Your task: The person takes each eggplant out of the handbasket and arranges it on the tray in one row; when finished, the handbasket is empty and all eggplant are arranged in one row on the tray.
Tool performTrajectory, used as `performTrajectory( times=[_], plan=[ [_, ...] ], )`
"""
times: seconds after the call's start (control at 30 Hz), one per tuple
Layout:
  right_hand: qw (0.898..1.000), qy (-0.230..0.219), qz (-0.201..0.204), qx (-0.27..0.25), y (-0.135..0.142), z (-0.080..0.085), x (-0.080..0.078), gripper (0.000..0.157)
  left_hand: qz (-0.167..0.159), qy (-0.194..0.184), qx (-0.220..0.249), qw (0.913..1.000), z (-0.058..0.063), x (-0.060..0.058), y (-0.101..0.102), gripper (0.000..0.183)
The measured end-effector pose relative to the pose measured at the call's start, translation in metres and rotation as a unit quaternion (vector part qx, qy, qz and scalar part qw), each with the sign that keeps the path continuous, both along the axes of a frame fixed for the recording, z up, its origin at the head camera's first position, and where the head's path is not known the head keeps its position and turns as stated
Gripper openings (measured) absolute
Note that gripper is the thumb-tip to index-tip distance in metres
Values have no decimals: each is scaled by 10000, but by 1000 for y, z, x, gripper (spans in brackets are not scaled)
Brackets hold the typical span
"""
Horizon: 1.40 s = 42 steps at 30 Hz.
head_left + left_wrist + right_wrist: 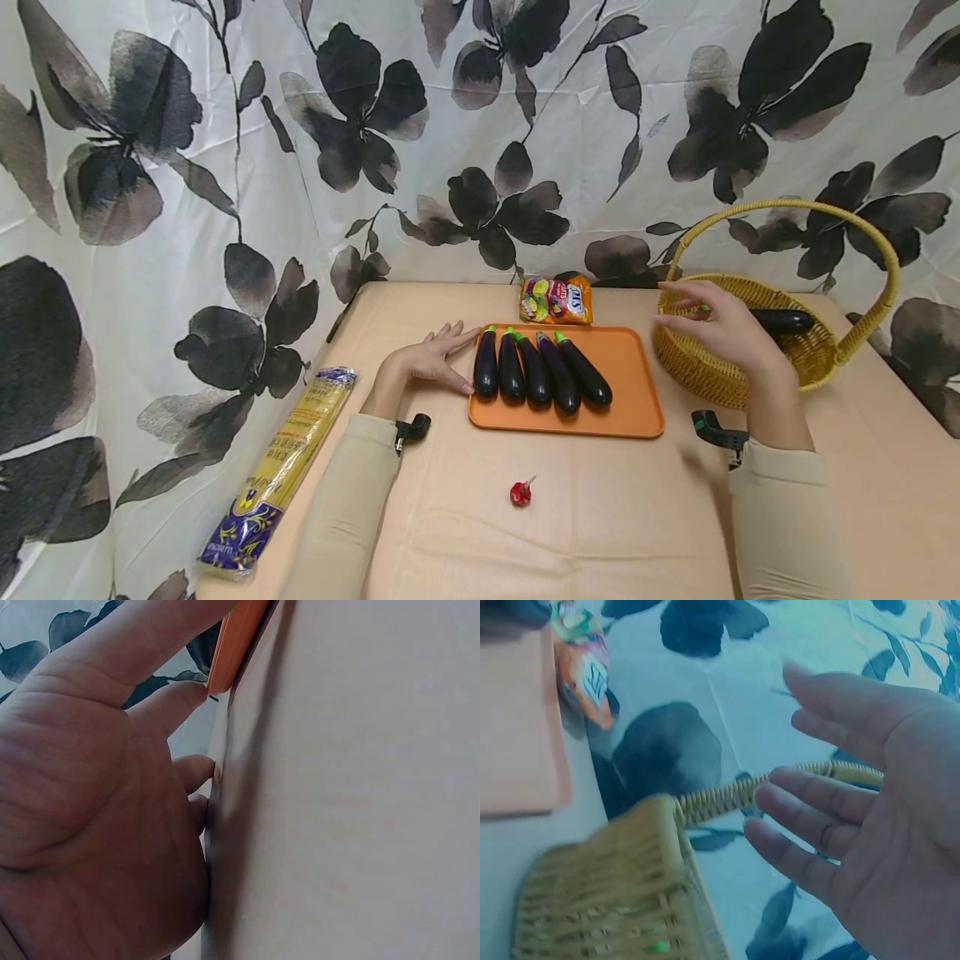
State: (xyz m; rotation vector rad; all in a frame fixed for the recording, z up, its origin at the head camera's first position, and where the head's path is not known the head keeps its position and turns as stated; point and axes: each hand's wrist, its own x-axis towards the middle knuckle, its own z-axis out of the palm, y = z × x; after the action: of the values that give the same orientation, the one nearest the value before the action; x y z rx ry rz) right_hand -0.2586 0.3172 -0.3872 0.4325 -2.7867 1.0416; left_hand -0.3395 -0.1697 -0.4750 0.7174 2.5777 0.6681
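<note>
Several dark eggplants (537, 375) with green stem ends lie side by side on an orange tray (637, 400). My left hand (432, 358) is at the tray's left edge, fingers spread and touching the rim; the left wrist view shows its palm (90, 802). Over the yellow wicker basket (697, 371) hovers my right hand (723, 325), holding nothing, with fingers extended, as the right wrist view shows on the palm side (885, 817). An eggplant (783, 322) lies in the basket, partly hidden by the right hand.
Behind the tray sits an orange and multicoloured snack packet (557, 300). A long yellow and blue spaghetti packet (281, 471) lies at the table's left edge. A small red wrapped item (521, 492) is in front of the tray. The basket's tall handle (787, 204) arches above it.
</note>
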Motion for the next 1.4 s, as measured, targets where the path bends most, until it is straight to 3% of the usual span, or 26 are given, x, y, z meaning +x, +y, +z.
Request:
performTrajectory(
  times=[0.73,1.1,1.4],
  plan=[
    [9964,-168,-587,583,60,-17,3,68,-12,29,-28,10000,-2,1,-1,123],
    [9877,-527,-903,1167,84,-31,-1,76,-19,26,-28,10000,-2,1,-1,123],
    [9792,-1189,-834,1414,91,-39,-2,78,-23,-6,-20,10000,-1,0,-1,122]
  ],
)
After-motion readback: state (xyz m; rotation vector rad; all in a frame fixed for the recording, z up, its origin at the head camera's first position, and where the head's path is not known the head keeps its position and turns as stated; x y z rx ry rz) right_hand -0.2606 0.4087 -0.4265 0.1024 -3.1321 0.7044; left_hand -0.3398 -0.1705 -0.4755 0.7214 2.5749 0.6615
